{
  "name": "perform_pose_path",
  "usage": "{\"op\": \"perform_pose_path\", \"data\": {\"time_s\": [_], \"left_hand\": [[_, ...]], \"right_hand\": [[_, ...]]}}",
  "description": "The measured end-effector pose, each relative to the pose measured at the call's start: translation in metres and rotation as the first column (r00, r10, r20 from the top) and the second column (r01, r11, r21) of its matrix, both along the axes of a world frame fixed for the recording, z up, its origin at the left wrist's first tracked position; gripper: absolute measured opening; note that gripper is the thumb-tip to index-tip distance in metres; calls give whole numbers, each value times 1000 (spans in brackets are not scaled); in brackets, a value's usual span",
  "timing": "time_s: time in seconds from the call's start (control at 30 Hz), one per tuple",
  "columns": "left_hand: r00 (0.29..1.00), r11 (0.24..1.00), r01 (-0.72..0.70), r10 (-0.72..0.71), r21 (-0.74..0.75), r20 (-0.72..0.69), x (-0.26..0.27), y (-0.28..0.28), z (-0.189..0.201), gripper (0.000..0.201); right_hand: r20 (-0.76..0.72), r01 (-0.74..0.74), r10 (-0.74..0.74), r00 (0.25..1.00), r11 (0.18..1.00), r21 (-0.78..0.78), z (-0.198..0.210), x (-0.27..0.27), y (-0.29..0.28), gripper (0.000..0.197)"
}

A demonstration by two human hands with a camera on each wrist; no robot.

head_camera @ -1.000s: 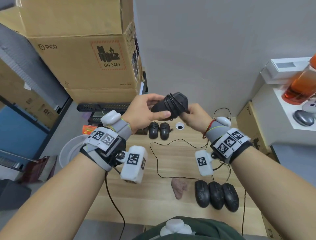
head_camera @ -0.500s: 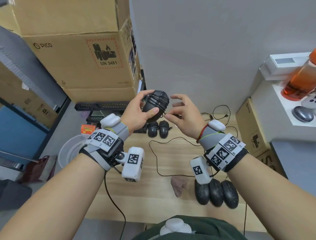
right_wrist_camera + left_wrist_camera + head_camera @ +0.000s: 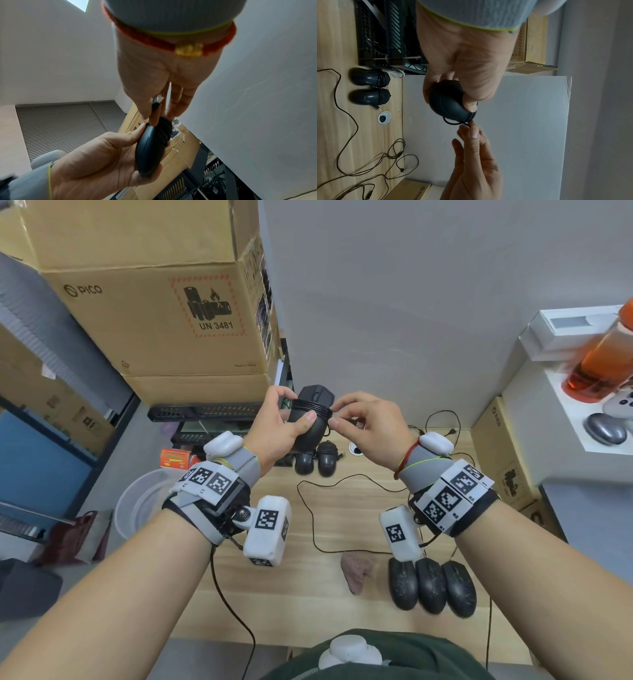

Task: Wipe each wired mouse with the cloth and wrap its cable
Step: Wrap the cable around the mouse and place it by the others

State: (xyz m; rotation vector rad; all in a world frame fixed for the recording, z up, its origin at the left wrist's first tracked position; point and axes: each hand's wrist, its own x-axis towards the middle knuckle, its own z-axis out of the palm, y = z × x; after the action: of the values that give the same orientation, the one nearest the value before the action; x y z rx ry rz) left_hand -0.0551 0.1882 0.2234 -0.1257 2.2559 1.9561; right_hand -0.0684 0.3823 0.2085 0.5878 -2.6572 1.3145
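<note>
Left hand [image 3: 277, 436]: grips the wired mouse [image 3: 310, 419], raised above the desk [image 3: 274, 594].
Right hand [image 3: 370, 429]: pinches the USB plug [image 3: 157, 101].
Advice: keep cable [image 3: 313, 406] taut; tuck plug under coils.

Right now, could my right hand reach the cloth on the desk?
Probably not yet: the right hand is pinching the cable end at the mouse. The cloth lies uncovered on the desk, so once freed, likely yes.

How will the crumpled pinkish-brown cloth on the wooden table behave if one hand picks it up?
The crumpled pinkish-brown cloth will probably hang limp, since it already lies in soft folds. It looks light, so a two-finger pinch should lift it. It is unlikely to roll or slide on the wooden table.
</note>
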Motion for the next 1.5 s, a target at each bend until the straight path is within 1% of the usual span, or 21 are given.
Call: {"op": "perform_pose_path", "data": {"time_s": [0.1, 0.2, 0.37, 0.57, 0.63, 0.7, 0.77, 0.8, 0.87, 0.93, 1.0, 1.07, 1.1, 1.13, 1.17, 1.2, 1.23, 1.27, 1.33, 1.4, 1.5], "left_hand": [[1000, 1000, -5, 5, 20, 26, -1, 2, -1, 28], [999, 999, -38, 37, 38, 36, -3, 6, 1, 27], [997, 997, -22, 17, 74, 76, -1, 13, 4, 30], [996, 991, -68, 60, 118, 68, -1, 15, 6, 30], [996, 990, -67, 59, 127, 69, -1, 15, 6, 30], [996, 988, -66, 56, 137, 75, 0, 15, 6, 30], [994, 985, -88, 78, 148, 75, -1, 15, 6, 31], [993, 982, -109, 99, 154, 72, -1, 15, 6, 32], [987, 975, -155, 147, 158, 63, -4, 15, 7, 34], [984, 973, -177, 170, 150, 57, -6, 15, 8, 34], [985, 978, -170, 166, 123, 41, -7, 15, 9, 33], [986, 983, -164, 163, 86, 17, -7, 14, 7, 33], [986, 983, -169, 168, 76, 11, -7, 13, 5, 33], [984, 982, -176, 176, 75, 11, -7, 13, 4, 34], [984, 980, -180, 180, 84, 14, -7, 12, 2, 34], [983, 978, -182, 181, 99, 20, -7, 12, 1, 35], [983, 977, -181, 180, 116, 26, -7, 12, -1, 35], [984, 975, -179, 177, 130, 33, -7, 13, -1, 35], [984, 974, -175, 170, 144, 49, -7, 13, -1, 35], [985, 971, -171, 164, 166, 54, -8, 14, 0, 35], [987, 971, -163, 159, 174, 34, -13, 15, -1, 36]], "right_hand": [[38, 9, -7, 999, 999, -52, -3, 0, 0, 10], [35, 11, -9, 999, 998, -58, -6, 0, 0, 8], [23, 26, -24, 999, 996, -87, -12, 0, -4, 13], [22, 43, -40, 999, 982, -185, -13, 5, -5, 12], [60, 64, -50, 997, 964, -258, -14, 7, -6, 9], [87, 84, -60, 994, 949, -304, -17, 7, -7, 12], [83, 90, -70, 994, 962, -258, -18, 9, -6, 14], [84, 80, -65, 994, 978, -190, -18, 10, -5, 15], [106, -1, 0, 994, 1000, 5, -19, 13, -4, 17], [126, -118, 97, 987, 978, 172, -18, 16, -5, 18], [118, -144, 123, 985, 971, 189, -17, 18, -8, 20], [103, -76, 65, 993, 991, 108, -16, 19, -10, 19], [102, -16, 12, 995, 999, 34, -16, 18, -11, 15], [127, 44, -33, 991, 996, -81, -16, 16, -11, 11], [182, 89, -46, 982, 968, -234, -16, 15, -10, 7], [253, 122, -21, 967, 913, -389, -15, 14, -10, 6], [316, 144, 29, 948, 849, -509, -13, 15, -10, 7], [357, 151, 87, 930, 795, -587, -12, 16, -10, 9], [385, 129, 186, 904, 741, -659, -12, 16, -11, 11], [399, 87, 253, 881, 742, -664, -14, 15, -11, 7], [458, 9, 270, 847, 854, -521, -15, 14, -11, 21]]}}
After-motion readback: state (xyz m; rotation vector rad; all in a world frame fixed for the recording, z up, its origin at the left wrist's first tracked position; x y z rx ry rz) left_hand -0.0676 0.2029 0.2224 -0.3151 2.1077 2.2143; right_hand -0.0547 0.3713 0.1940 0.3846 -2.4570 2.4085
